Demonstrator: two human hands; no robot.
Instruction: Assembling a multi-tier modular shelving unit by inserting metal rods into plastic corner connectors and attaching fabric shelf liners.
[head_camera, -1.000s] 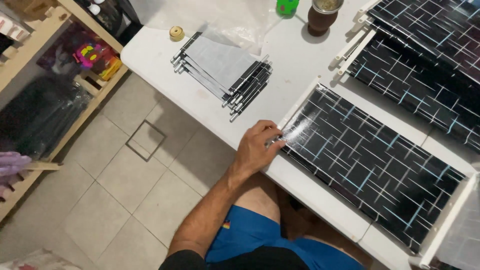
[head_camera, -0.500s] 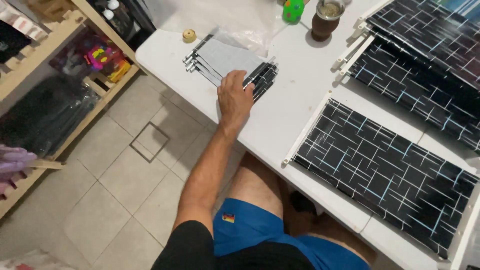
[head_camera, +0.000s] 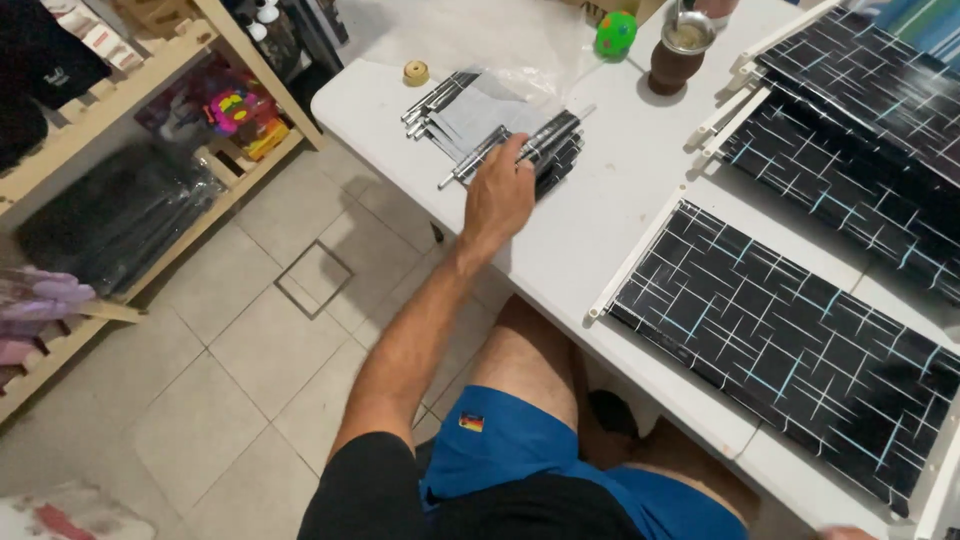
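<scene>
White table (head_camera: 620, 215) carries everything here, and the stack of flat grey packets (head_camera: 495, 125) with black edge strips lies near its far left corner. The left hand (head_camera: 497, 195) reaches out over the near end of that stack, palm down, its fingers (head_camera: 515, 152) bent and resting on the topmost black strips; whether they have truly pinched one strip or only press on it cannot be told from this angle. A thin silvery rod (head_camera: 465, 165) sticks out of the stack toward the table edge, just beside the hand.

Only a sliver of the right hand (head_camera: 850, 533) shows, at the bottom edge of the view beyond the near end of the table, so how its fingers stand cannot be told.

Right of the stack, well apart from it, lies a black panel with pale crossing lines (head_camera: 790, 340), edged by a white strip, with more such panels (head_camera: 850, 130) behind it. Beyond the stack stand a brown cup (head_camera: 672, 55), a green ball (head_camera: 616, 32) and a small wooden ring (head_camera: 416, 72). Left of the table, a wooden shelf (head_camera: 130, 90) holds dark bundles above the tiled floor (head_camera: 230, 370).
</scene>
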